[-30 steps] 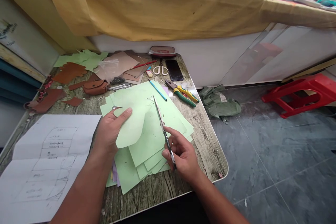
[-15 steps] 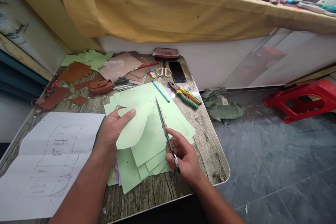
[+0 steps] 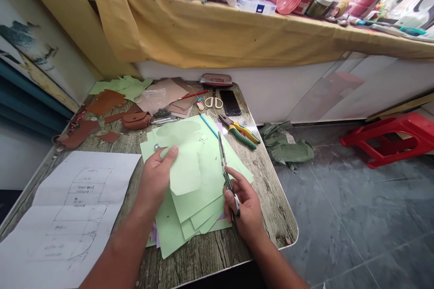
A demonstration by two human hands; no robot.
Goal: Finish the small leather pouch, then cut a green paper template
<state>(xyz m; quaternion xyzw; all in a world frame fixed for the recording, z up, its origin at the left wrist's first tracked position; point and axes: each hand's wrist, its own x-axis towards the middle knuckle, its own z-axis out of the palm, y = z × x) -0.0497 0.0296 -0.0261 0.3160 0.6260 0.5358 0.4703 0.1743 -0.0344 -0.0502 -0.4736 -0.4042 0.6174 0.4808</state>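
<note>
My left hand [image 3: 155, 183] pinches a cut piece of pale green paper [image 3: 185, 174] between thumb and fingers. The piece is held over a loose stack of green sheets [image 3: 167, 230], and its lower edge points toward me. In my right hand [image 3: 249, 212] is a pair of scissors [image 3: 222, 156], its blades together and pointing away from me. The scissors are to the right of the paper piece and apart from it. A blue pencil [image 3: 209, 125] lies on the stack beyond the blades.
Pliers [image 3: 240, 132], a phone [image 3: 230, 102] and white-handled scissors [image 3: 214, 101] lie at the table's back right. Leather scraps and a small brown leather pouch [image 3: 136, 120] lie back left. A sheet with a drawn pattern [image 3: 64, 185] covers the left front. A red stool [image 3: 393, 137] stands right.
The view has tilted upward, showing more of the shelf. The paper piece has turned in my left hand, showing a straighter outline. The scissors have swung more upright and slightly right.
</note>
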